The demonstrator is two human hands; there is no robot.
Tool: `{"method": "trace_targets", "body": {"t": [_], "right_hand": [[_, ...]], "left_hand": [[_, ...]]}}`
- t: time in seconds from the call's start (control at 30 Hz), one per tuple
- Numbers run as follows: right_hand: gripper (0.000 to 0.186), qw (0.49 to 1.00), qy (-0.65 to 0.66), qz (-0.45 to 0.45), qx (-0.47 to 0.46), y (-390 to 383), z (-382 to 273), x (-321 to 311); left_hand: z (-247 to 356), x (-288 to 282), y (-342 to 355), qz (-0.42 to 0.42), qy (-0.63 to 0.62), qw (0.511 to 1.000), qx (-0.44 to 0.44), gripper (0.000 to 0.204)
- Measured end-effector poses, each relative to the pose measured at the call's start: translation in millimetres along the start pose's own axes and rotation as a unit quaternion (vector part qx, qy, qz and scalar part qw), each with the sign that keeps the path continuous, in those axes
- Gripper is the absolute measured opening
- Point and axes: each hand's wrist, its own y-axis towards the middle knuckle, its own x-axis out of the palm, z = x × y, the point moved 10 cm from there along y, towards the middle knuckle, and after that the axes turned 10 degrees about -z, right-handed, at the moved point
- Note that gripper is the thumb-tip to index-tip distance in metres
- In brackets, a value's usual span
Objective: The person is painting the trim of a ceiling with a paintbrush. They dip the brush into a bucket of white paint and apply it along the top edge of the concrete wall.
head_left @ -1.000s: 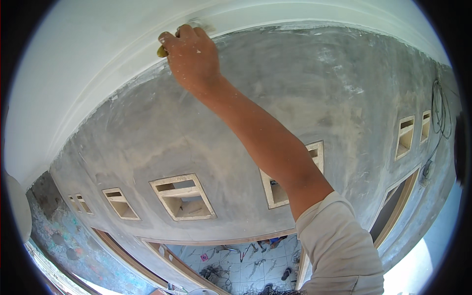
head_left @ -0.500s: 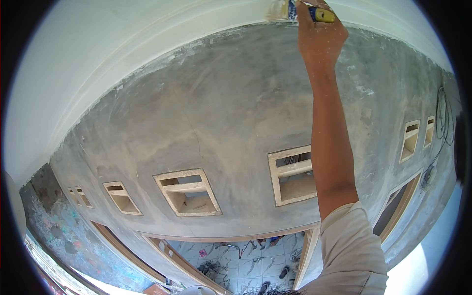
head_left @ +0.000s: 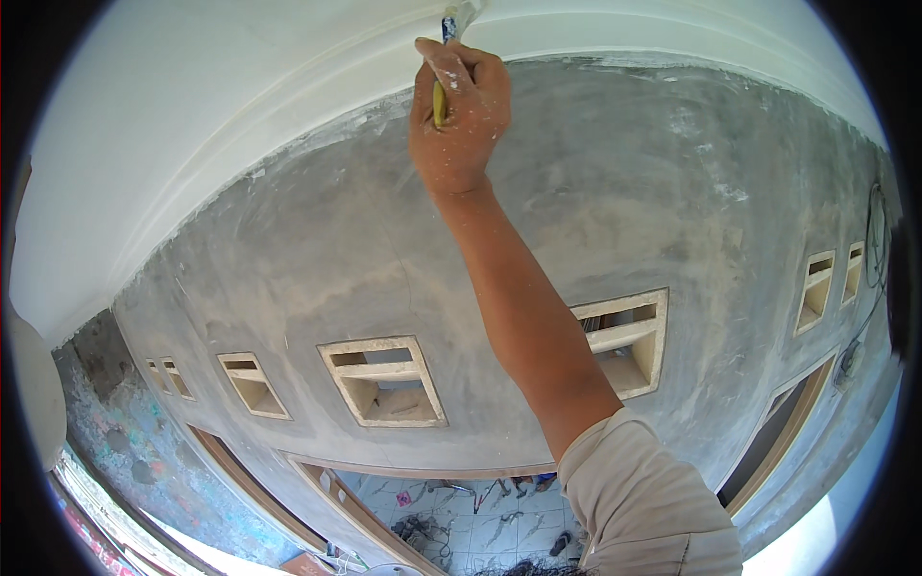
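Observation:
My right hand [head_left: 466, 120], flecked with white paint, is raised at the upper middle of the head view, its fingers closed on a paintbrush [head_left: 448, 27] with a yellow and dark blue handle. The brush's tip meets the white stepped moulding [head_left: 576, 31] where the ceiling joins the wall. My forearm reaches up from the lower right in a beige short sleeve. My left hand is out of sight.
The grey plastered wall [head_left: 240, 278] has several framed vent openings [head_left: 384, 355] and wooden-framed doorways [head_left: 797, 422]. Coiled cable [head_left: 874, 235] hangs at the right. Through the middle doorway, a tiled floor [head_left: 480, 528] holds scattered items and sandals. A patchy blue wall [head_left: 134, 442] stands lower left.
My right hand with the brush swung right along the moulding, then came back left, now between its two earlier positions, with the brush upright instead of sideways.

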Motion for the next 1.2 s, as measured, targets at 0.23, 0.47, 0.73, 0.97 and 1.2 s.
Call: {"method": "trace_targets", "body": {"t": [0.23,0.47,0.73,0.97,1.2], "right_hand": [[0.038,0.992,0.084,-0.091,0.040,-47.4,-65.4,93.8],[0.027,0.956,0.223,-0.192,0.021,-76.7,-107.0,152.0],[0.024,0.983,0.174,-0.037,0.033,-28.8,-22.0,57.2],[0.011,0.917,0.233,-0.073,0.315,-67.8,-6.0,-110.5],[0.020,0.389,0.433,-0.383,0.718,-285.1,-193.0,-175.5]], "left_hand": [[-26.0,31.9,-25.8,0.023,-0.338,0.937,-0.085,0.072],[44.5,-14.8,-44.4,0.085,-0.125,0.979,0.137,0.059],[35.4,-1.0,-59.6,0.167,0.035,0.936,0.309,0.060],[38.7,-38.2,-21.4,0.047,-0.450,0.884,-0.115,0.055],[61.7,-80.7,7.6,0.002,-0.538,0.826,-0.169,0.042]]}}
